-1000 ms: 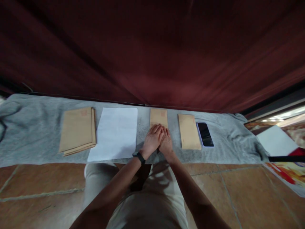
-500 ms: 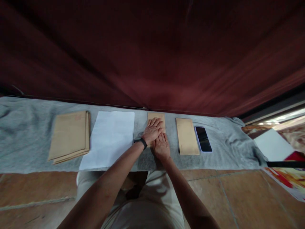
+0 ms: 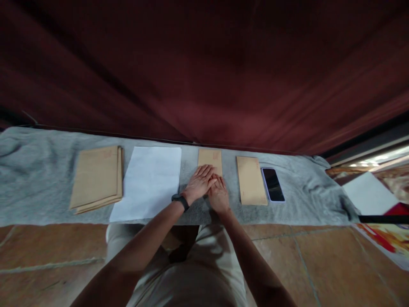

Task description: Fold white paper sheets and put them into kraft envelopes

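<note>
Tiled floor ran in front of a grey cloth spread beneath a dark red curtain. Both hands lay flat with fingers extended, gripping nothing, pressed on the near end of a brown envelope. The left hand had slid back from the envelope's far part to rest beside the right hand. Alongside lay white paper, an envelope stack, another envelope and a phone.
</note>
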`<state>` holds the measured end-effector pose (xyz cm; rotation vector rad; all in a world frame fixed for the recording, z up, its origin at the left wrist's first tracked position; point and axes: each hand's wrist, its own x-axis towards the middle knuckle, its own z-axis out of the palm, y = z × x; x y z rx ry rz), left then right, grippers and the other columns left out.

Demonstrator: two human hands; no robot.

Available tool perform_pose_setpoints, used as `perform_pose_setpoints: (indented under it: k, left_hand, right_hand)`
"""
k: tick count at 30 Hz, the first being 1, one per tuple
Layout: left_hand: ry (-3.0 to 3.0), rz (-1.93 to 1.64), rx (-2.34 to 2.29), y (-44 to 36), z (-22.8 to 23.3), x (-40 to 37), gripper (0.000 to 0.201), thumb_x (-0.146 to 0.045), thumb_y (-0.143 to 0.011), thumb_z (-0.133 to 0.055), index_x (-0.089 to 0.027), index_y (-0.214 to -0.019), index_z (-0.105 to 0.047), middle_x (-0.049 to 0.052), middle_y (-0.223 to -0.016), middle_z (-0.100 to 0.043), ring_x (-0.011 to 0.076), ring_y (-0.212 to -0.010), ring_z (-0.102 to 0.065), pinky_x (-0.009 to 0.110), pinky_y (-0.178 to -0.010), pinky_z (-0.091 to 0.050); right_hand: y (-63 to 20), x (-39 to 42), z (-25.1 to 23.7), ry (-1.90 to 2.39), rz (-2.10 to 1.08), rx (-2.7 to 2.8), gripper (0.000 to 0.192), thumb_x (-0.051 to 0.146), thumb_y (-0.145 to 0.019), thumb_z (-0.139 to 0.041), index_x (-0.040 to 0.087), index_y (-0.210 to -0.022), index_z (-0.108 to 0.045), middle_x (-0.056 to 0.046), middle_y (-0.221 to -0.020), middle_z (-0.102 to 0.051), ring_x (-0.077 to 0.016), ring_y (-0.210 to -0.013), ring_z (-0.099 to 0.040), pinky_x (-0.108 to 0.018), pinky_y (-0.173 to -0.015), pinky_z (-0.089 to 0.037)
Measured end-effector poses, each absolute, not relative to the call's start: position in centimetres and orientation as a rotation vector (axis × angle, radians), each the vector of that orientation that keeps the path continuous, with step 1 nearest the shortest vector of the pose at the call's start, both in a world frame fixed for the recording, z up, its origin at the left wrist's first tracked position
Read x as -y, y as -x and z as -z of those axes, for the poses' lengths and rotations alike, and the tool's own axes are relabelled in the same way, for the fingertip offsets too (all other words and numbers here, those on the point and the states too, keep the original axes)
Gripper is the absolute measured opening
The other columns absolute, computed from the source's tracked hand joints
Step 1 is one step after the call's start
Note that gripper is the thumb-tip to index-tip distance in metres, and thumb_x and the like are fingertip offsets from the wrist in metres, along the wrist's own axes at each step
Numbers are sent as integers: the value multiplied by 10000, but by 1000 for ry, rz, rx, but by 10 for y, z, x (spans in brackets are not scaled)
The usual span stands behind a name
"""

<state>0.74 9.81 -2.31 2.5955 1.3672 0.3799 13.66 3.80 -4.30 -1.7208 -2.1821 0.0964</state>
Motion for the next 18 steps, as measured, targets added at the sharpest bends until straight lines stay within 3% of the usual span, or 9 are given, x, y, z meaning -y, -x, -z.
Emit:
perform_pose_setpoints:
  k: [4, 11, 18]
  left_hand:
    - [-2579, -409, -1399, 3, 25, -51, 620, -451, -1051, -309, -98, -1561, -340, 152, -1612, -388, 232, -1525, -302, 455, -1272, -196]
    - [-2648, -375, -1330, 20, 28, 3, 712, -535, -1013, -409, -84, -1559, -340, 169, -1627, -352, 257, -1546, -247, 473, -1288, -134]
    - [-2650, -309, -1363, 18, 27, 9, 662, -415, -1002, -461, -43, -1541, -365, 198, -1611, -366, 268, -1544, -248, 477, -1286, -157]
  right_hand:
    - [-142, -38, 43, 1660, -135, 2191, 592, 107, -944, -431, 94, -1535, -407, -153, -1568, -457, -233, -1481, -367, -453, -1240, -277]
    - [-153, -39, 37, 1606, -264, 2131, 545, 94, -970, -356, 92, -1507, -444, -156, -1544, -484, -211, -1468, -385, -441, -1226, -317]
    - [-154, 4, 36, 1503, -296, 2273, 498, 270, -1064, -321, 138, -1532, -428, -112, -1562, -475, -191, -1474, -395, -418, -1230, -320]
